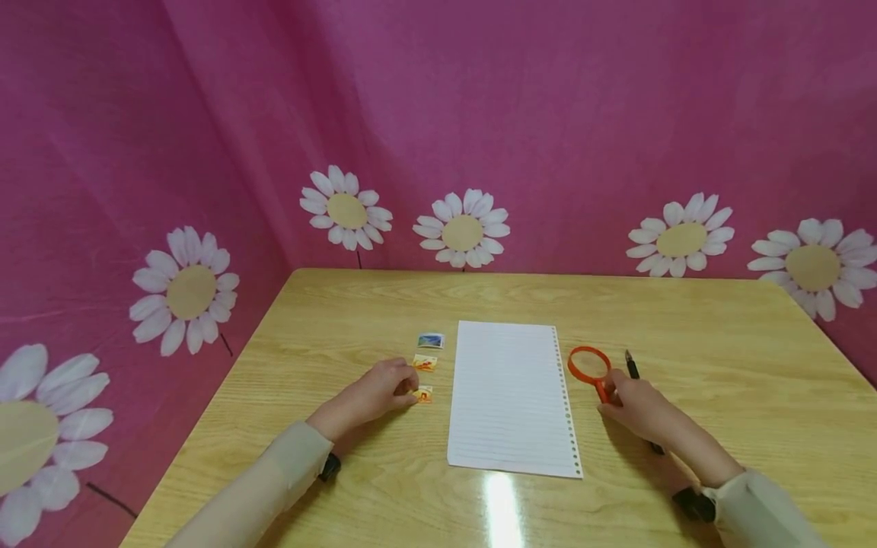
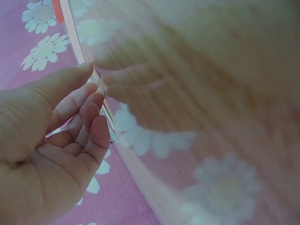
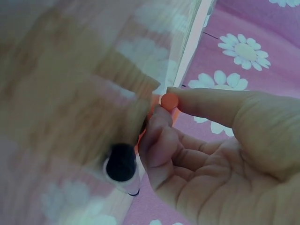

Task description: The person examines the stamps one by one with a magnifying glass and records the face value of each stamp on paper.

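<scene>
My right hand pinches the handle of a red magnifying glass between thumb and fingers. Its round lens lies low over the table, right of a lined sheet. In the right wrist view, the handle's round orange end shows at the thumb. A black pen lies partly hidden beneath this hand. My left hand, fingers loosely bent, has its fingertips at the left edge of the nearest small yellow stamp-like picture. Another yellow one and a blue one lie in a column behind it.
The lined paper sheet, punched along its right edge, lies between the hands. Everything rests on a glossy wooden table. A pink cloth with daisies hangs behind the table and on the left.
</scene>
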Tool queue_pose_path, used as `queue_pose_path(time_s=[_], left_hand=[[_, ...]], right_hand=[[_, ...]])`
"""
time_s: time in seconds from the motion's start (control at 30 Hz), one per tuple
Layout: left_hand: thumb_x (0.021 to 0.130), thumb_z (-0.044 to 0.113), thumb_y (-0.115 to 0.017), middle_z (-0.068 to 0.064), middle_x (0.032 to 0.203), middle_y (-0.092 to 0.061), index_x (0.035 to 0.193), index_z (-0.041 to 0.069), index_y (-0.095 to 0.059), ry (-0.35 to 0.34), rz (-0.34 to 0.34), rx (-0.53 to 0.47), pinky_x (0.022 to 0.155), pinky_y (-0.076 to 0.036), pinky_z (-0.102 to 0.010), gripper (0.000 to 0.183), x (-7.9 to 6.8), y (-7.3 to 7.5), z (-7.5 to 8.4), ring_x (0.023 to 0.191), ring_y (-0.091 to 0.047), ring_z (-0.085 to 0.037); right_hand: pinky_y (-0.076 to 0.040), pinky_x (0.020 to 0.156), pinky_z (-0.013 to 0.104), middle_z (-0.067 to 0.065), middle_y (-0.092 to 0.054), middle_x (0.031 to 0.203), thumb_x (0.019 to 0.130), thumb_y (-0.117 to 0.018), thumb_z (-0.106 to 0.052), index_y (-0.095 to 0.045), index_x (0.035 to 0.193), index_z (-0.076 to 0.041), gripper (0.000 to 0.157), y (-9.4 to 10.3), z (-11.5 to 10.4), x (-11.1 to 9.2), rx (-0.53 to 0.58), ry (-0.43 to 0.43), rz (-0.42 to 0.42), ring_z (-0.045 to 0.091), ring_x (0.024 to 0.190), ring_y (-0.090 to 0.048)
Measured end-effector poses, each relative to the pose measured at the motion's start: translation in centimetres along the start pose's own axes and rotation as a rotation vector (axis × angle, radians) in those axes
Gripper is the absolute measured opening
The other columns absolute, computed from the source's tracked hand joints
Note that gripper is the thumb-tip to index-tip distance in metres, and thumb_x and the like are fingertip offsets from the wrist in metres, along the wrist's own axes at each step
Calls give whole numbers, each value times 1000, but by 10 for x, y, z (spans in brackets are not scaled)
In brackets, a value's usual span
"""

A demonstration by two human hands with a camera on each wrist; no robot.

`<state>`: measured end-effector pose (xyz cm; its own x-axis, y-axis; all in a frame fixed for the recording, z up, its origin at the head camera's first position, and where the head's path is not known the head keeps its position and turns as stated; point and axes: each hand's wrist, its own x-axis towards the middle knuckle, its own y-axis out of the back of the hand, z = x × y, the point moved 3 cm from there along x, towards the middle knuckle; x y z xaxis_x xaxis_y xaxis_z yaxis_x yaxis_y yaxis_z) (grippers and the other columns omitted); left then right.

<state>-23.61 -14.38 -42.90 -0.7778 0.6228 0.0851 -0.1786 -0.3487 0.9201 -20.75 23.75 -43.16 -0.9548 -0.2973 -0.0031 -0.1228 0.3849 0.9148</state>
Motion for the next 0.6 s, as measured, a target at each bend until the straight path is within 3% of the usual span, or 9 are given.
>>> queue_pose_path(time_s=[0.07,0.3,0.6], left_hand=[[86,12,-74,-2,78,-52,85,7,-62,8,-6,0,65,-38,-18,13,0,0,0,71,-42,-7],[87,13,-73,-2,79,-52,87,7,-63,38,-21,-17,66,-38,-19,12,-1,0,1,72,-42,-8],[87,15,-74,-1,81,-53,87,8,-63,52,-26,-6,66,-39,-19,12,0,-2,-1,73,-43,-8]], right_hand=[[-38,55,28,6,-58,71,85,-71,-8,-52,92,4,24,0,1,0,2,-18,-2,15,62,-47],[-49,61,34,13,-65,78,85,-69,-9,-57,92,7,21,3,4,2,16,-94,-28,19,70,-60],[-43,56,30,11,-63,74,85,-65,-7,-57,94,8,19,6,5,-3,33,-70,50,16,63,-53]])
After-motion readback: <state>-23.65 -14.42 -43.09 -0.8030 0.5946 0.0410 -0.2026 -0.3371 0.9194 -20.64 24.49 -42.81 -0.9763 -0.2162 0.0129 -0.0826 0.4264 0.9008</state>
